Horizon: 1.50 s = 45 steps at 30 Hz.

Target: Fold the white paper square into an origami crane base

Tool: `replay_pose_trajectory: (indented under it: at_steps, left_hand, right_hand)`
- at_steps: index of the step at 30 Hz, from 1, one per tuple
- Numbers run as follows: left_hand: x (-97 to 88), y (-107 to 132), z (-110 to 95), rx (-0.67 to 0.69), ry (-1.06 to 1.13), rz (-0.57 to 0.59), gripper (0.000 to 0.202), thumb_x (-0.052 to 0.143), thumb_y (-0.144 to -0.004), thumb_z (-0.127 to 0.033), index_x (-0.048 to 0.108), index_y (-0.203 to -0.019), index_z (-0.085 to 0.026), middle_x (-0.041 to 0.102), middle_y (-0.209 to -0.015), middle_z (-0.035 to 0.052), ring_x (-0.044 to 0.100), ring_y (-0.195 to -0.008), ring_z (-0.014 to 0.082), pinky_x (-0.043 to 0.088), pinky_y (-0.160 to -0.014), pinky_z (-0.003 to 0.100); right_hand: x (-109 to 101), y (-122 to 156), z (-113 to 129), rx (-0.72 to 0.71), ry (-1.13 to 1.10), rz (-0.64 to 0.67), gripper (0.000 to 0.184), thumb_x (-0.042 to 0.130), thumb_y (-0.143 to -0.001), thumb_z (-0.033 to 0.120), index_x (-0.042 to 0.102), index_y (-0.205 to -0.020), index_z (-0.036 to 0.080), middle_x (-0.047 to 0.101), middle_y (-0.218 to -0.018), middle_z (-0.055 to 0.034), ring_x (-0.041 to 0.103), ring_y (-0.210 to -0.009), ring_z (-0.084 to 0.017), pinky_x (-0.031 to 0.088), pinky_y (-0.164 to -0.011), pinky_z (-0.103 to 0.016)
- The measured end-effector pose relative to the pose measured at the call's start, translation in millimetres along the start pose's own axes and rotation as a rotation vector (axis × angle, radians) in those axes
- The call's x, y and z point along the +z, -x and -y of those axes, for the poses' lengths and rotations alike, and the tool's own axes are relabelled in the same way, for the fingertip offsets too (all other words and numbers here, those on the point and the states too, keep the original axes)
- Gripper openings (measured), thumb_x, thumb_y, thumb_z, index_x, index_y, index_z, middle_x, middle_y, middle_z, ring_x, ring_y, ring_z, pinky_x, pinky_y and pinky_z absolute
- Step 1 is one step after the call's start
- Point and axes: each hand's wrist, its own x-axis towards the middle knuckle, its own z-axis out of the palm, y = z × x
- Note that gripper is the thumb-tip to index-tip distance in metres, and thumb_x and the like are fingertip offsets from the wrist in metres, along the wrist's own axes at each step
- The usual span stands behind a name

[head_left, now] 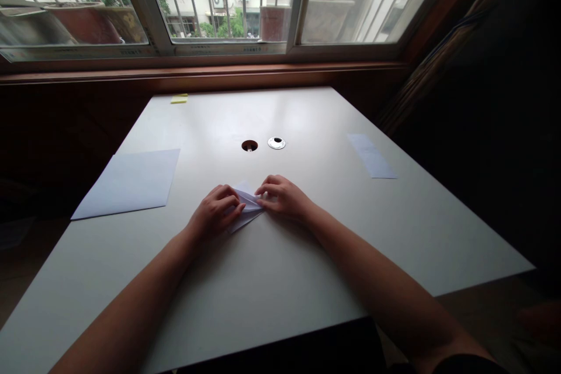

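A small piece of folded white paper [248, 201] lies at the middle of the white table, between my two hands. Its layers stand a little apart, and one corner points toward me. My left hand [218, 207] has its fingers closed on the paper's left side. From the right, my right hand [280, 196] pinches the paper's other end between thumb and fingers. Parts of the paper are hidden under the fingers of both hands.
Sheets of white paper [131, 181] lie at the table's left edge. A narrow paper strip [371, 156] is on the right. Beyond my hands are a round hole [249, 145] and a metal ring [276, 142]. Yellow sticky notes [179, 99] sit at the far left.
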Motion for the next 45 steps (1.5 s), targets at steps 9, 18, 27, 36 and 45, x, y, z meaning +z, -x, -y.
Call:
replay_pose_trajectory:
  at_steps: [9, 18, 27, 36, 45]
  left_hand:
    - [-4.0, -2.6, -9.5, -0.064, -0.085, -0.01, 0.015, 0.061, -0.089, -0.023, 0.058, -0.075, -0.019, 0.059, -0.09, 0.005, 0.057, -0.083, 0.0171, 0.05, -0.075, 0.031]
    - [-5.4, -0.9, -11.9, -0.042, -0.177, 0.065, 0.009, 0.06, -0.084, -0.017, 0.064, -0.091, -0.021, 0.061, -0.096, 0.0057, 0.057, -0.088, 0.0201, 0.051, -0.076, 0.033]
    - [-4.6, -2.4, -13.9, 0.018, -0.321, 0.031, 0.016, 0.058, -0.09, -0.018, 0.067, -0.102, -0.022, 0.063, -0.094, 0.0063, 0.058, -0.085, 0.0204, 0.049, -0.07, 0.032]
    - [-4.6, -2.2, -18.5, 0.045, -0.407, 0.013, 0.016, 0.057, -0.092, -0.019, 0.067, -0.103, -0.023, 0.066, -0.089, 0.0047, 0.06, -0.081, 0.0197, 0.05, -0.068, 0.031]
    - [-7.5, -4.2, -24.0, 0.059, -0.432, 0.016, 0.021, 0.058, -0.094, -0.022, 0.067, -0.112, -0.026, 0.069, -0.091, 0.0033, 0.061, -0.082, 0.0202, 0.049, -0.067, 0.032]
  right_hand:
    - [-0.3, -1.5, 4.0, -0.01, 0.068, 0.003, 0.004, 0.07, -0.085, 0.02, 0.071, -0.081, 0.02, 0.064, -0.088, -0.005, 0.058, -0.084, -0.017, 0.047, -0.078, -0.031]
    - [6.0, -2.2, 4.8, -0.029, 0.132, -0.017, 0.007, 0.067, -0.084, 0.019, 0.068, -0.077, 0.02, 0.063, -0.084, -0.0041, 0.057, -0.079, -0.016, 0.045, -0.071, -0.027]
    - [5.6, -1.8, 8.4, -0.003, 0.154, -0.041, 0.003, 0.064, -0.082, 0.019, 0.065, -0.079, 0.019, 0.061, -0.09, -0.0025, 0.055, -0.065, -0.009, 0.041, -0.061, -0.022]
    - [4.9, -2.9, 12.0, -0.028, 0.037, -0.081, 0.005, 0.063, -0.082, 0.017, 0.062, -0.078, 0.019, 0.059, -0.089, -0.0026, 0.054, -0.064, -0.009, 0.044, -0.061, -0.022]
    - [5.6, -3.8, 11.3, -0.087, -0.127, -0.112, 0.006, 0.064, -0.083, 0.019, 0.063, -0.077, 0.019, 0.058, -0.087, -0.0025, 0.057, -0.067, -0.01, 0.05, -0.063, -0.024]
